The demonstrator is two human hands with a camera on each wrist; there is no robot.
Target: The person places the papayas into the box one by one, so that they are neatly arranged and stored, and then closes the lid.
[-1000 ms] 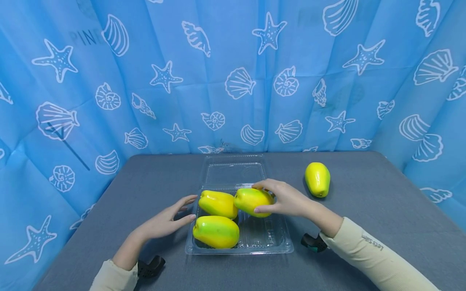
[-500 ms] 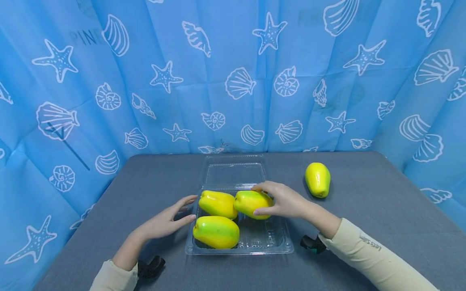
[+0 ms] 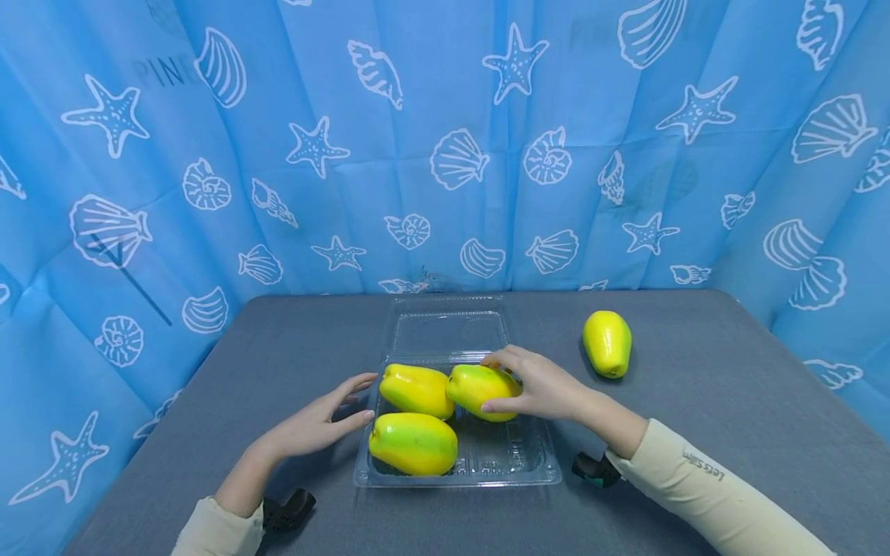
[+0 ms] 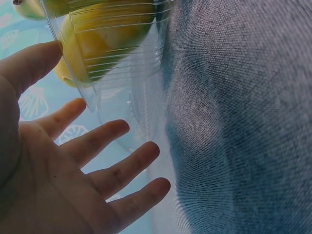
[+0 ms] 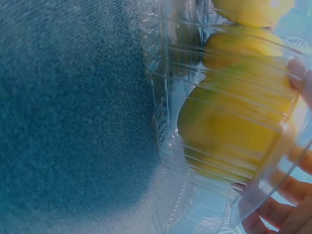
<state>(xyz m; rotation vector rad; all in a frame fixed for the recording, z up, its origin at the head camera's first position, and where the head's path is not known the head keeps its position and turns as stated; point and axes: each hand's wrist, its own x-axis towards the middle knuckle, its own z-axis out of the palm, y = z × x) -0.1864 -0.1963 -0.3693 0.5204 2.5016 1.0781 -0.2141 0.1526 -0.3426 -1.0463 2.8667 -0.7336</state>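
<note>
A clear plastic clamshell container (image 3: 490,452) sits mid-table. In its left half lie two yellow-green papayas, a back one (image 3: 416,390) and a front one (image 3: 414,445). My right hand (image 3: 549,384) grips a third papaya (image 3: 476,391) by its right end, over the back right of the container. Through the clear wall in the right wrist view, this papaya (image 5: 234,126) shows inside the container, with fingertips at its side. My left hand (image 3: 316,421) is at the container's left rim, fingers spread. In the left wrist view the thumb and index fingertip of that hand (image 4: 63,170) touch the rim.
Another papaya (image 3: 607,344) lies on the grey table (image 3: 667,371) at the back right. The container's clear lid (image 3: 448,330) is folded back flat behind it. A blue curtain (image 3: 389,193) with white shell prints hangs behind the table.
My right hand has lowered slightly with the papaya, into the back right of the container. The left hand has stayed in place.
</note>
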